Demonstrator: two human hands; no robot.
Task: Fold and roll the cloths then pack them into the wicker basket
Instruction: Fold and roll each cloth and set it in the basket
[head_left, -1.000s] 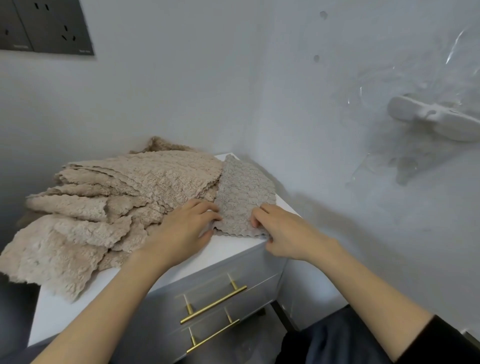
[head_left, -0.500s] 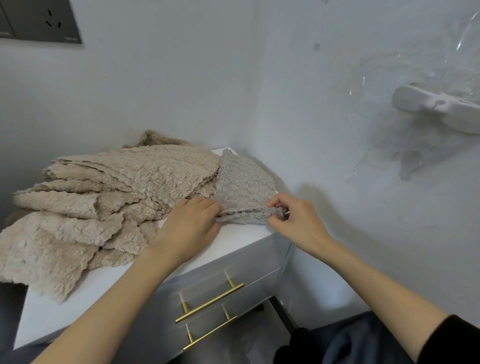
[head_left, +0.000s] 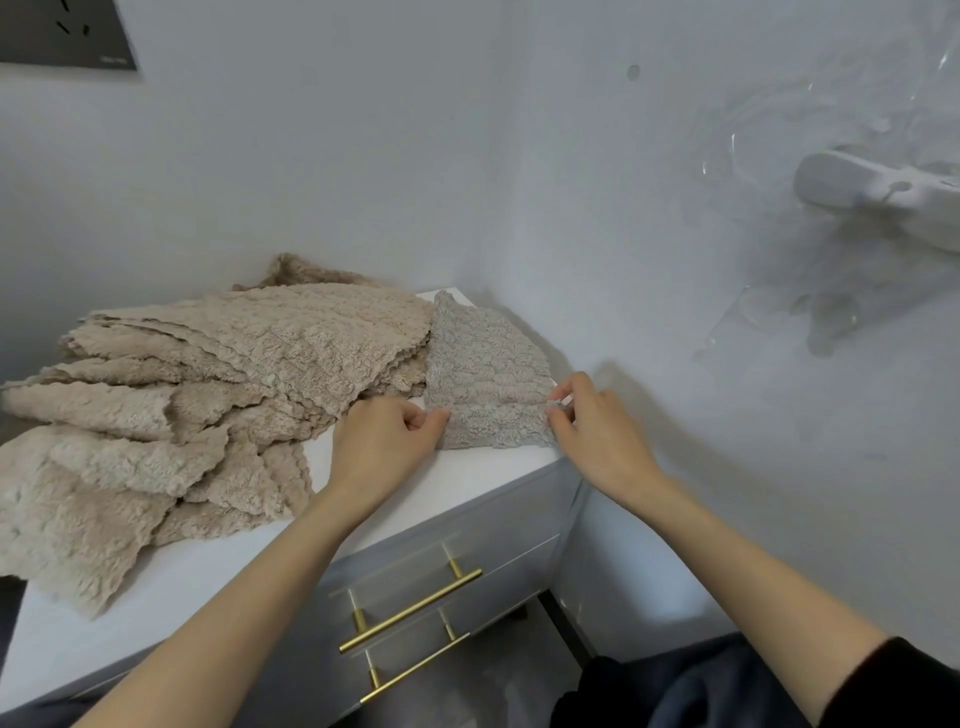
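The grey cloth (head_left: 488, 374) lies at centre frame on the right end of the white counter (head_left: 467, 478), close to the wall corner, with its near strip turned over into a fold. The left hand (head_left: 384, 441) pinches the fold's left end between thumb and curled fingers. The right hand (head_left: 597, 431) pinches the right end at the counter's edge, its other fingers raised. Just left of the cloth and touching it, a loose pile of beige cloths (head_left: 208, 395) spreads over the counter and overhangs at frame left. Below are drawers with gold handles (head_left: 410, 610). A dark socket panel (head_left: 67, 36) sits upper left, a white fixture (head_left: 878, 197) on the wall at right
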